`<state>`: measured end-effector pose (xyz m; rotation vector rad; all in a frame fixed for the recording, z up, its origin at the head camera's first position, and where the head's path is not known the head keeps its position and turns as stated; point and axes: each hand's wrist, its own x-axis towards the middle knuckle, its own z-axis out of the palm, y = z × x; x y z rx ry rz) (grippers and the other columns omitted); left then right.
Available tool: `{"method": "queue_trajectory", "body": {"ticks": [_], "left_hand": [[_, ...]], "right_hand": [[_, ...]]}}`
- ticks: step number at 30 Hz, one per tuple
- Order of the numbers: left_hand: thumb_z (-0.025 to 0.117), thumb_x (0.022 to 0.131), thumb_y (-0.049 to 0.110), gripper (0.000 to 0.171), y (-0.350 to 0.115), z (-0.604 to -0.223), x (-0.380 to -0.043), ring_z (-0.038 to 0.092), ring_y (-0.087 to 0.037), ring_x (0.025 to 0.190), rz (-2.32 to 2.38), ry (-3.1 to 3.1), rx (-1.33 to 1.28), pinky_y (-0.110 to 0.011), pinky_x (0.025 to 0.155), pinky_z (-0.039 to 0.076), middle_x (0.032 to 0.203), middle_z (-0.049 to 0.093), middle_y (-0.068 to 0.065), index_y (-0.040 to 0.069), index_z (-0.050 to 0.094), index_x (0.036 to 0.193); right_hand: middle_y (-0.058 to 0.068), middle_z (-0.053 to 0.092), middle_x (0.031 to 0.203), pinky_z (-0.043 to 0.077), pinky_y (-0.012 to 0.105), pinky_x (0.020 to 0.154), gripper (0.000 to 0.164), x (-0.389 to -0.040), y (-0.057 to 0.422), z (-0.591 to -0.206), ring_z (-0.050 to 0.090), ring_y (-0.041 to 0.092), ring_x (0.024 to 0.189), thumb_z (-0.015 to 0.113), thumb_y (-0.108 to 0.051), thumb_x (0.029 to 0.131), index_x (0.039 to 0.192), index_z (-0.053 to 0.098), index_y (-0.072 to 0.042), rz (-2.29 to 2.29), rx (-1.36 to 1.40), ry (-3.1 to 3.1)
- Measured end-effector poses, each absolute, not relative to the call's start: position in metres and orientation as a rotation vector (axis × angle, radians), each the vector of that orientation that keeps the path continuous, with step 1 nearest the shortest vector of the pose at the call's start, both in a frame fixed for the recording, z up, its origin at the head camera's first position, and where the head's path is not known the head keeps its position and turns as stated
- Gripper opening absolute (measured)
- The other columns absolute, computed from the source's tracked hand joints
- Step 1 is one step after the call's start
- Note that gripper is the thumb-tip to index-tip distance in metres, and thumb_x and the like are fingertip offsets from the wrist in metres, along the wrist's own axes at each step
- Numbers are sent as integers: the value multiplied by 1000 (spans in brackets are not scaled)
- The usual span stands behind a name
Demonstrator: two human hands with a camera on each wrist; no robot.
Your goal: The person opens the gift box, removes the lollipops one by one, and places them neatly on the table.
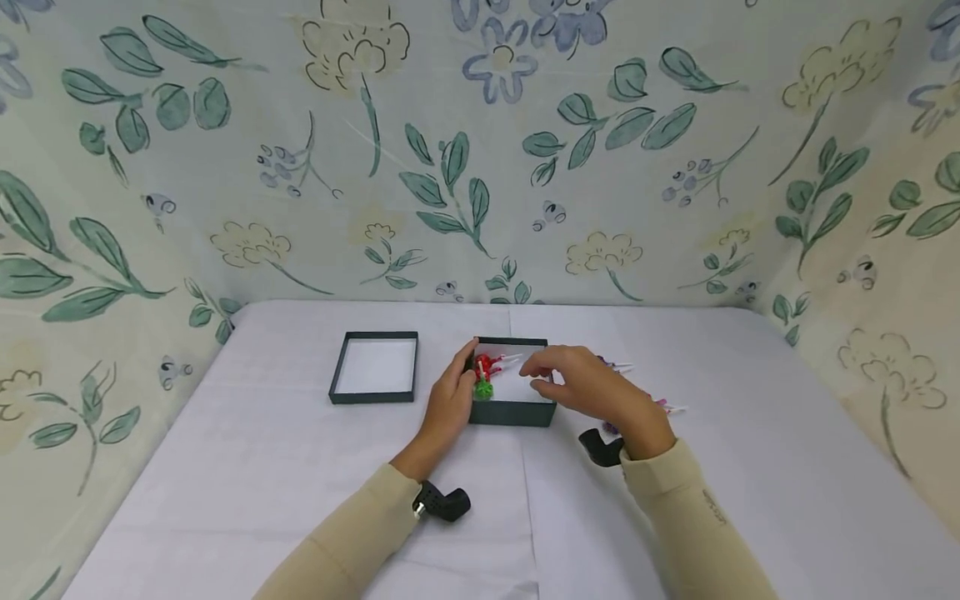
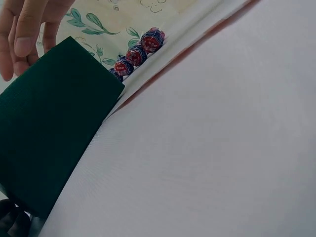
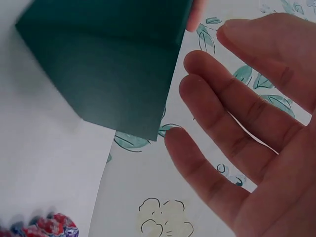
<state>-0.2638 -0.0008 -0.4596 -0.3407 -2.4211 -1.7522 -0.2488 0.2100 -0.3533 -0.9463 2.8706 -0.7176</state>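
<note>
An open dark green box (image 1: pixel 513 413) with a white inside stands near the middle of the table. Inside it, at the left end, lie red lollipops (image 1: pixel 486 364) and a green lollipop (image 1: pixel 483 389), with white sticks pointing right and up. My left hand (image 1: pixel 446 402) holds the box at its left wall, fingers along the far left corner. Over the right part of the box hovers my right hand (image 1: pixel 573 381), fingers loosely bent and apart, nothing between them. In the right wrist view these fingers (image 3: pixel 212 106) show beside the box wall.
Left of the box lies its shallow dark green lid (image 1: pixel 373 398), white side up. Several wrapped lollipops (image 2: pixel 137 55) lie in a row on the table right of the box, partly hidden by my right arm. A floral cloth (image 1: pixel 450 167) hangs behind the white table (image 1: pixel 262 450).
</note>
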Motion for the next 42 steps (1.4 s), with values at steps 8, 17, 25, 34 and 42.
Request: {"method": "queue_trajectory", "body": {"ticks": [8,17,25,34,42], "left_hand": [[34,101,24,48,0,-461,-265,33,-10,139,-1755,-2426,-338,-41,113,29,151,35,13,33,36,149],[34,102,23,48,-1,-461,-265,36,-11,136,-1770,-2418,-344,-43,112,30,151,36,13,34,37,148],[34,101,20,48,-1,-459,-265,40,-12,134,-1739,-2412,-339,-43,111,32,149,40,8,33,38,147],[34,101,20,49,-1,-460,-266,37,-11,135,-1739,-2412,-346,-42,112,31,150,38,10,31,37,148],[34,102,20,48,-1,-459,-265,40,-12,134,-1766,-2402,-360,-42,111,33,151,37,9,29,37,149]], "right_hand": [[5,69,108,53,41,88,24,-254,190,-355,62,19,97,67,-9,89,113,70,-11,-759,-993,2802],[7,69,106,53,42,87,24,-260,177,-362,60,17,94,67,-6,89,113,69,-7,-772,-1061,2771],[6,70,108,53,42,88,23,-270,168,-368,63,17,96,65,-3,89,111,71,-6,-742,-1087,2720],[4,70,105,54,40,85,22,-278,164,-377,63,16,92,66,-2,88,108,72,-7,-697,-1088,2718],[3,71,106,54,32,81,24,-281,162,-381,63,14,90,65,-1,88,109,72,-8,-655,-1073,2710]]}}
